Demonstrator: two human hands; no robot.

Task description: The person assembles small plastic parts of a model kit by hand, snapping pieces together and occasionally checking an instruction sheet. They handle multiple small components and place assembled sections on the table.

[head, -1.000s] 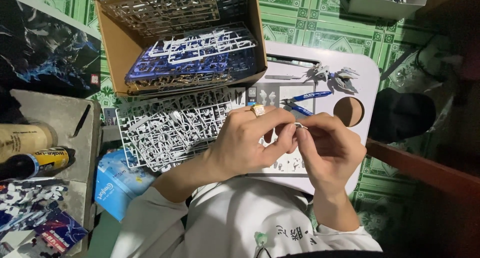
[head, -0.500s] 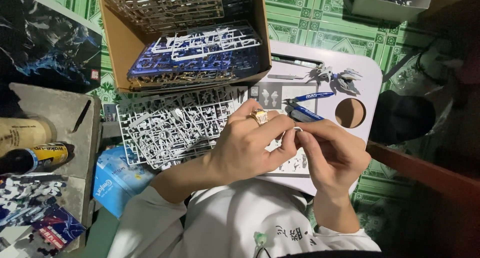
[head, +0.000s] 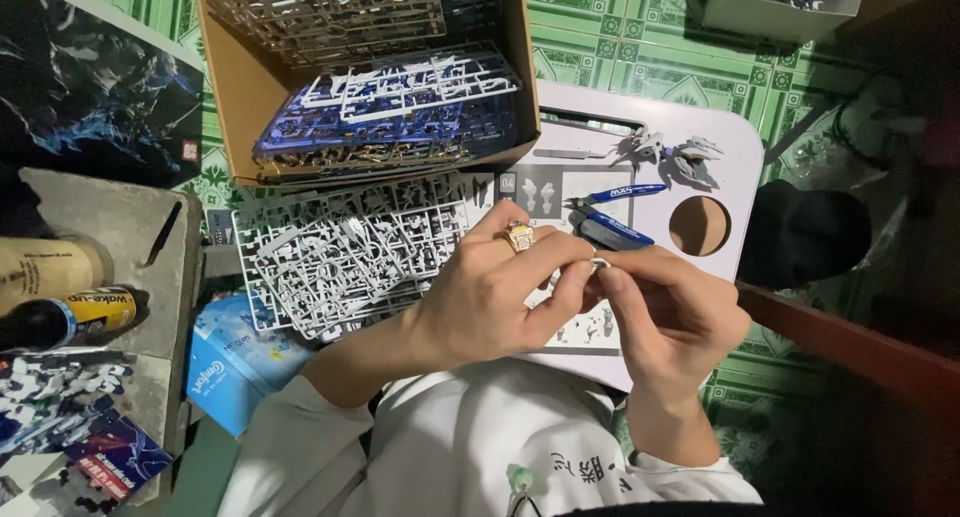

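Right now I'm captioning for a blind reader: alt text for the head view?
Two bare hands, left hand wearing a gold ring and right hand, pinch a tiny pale plastic part over a white lap tray, beside grey plastic model-kit frames and an open cardboard box.

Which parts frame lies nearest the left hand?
The grey frame lying flat outside the box, right beside the left hand; the white and blue frames sit inside the box.

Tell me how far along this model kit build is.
Done: only a small winged assembly lies finished on the white tray. In hand: left hand and right hand pinch one tiny part. Left: the white sprue and the boxed sprues look mostly uncut.
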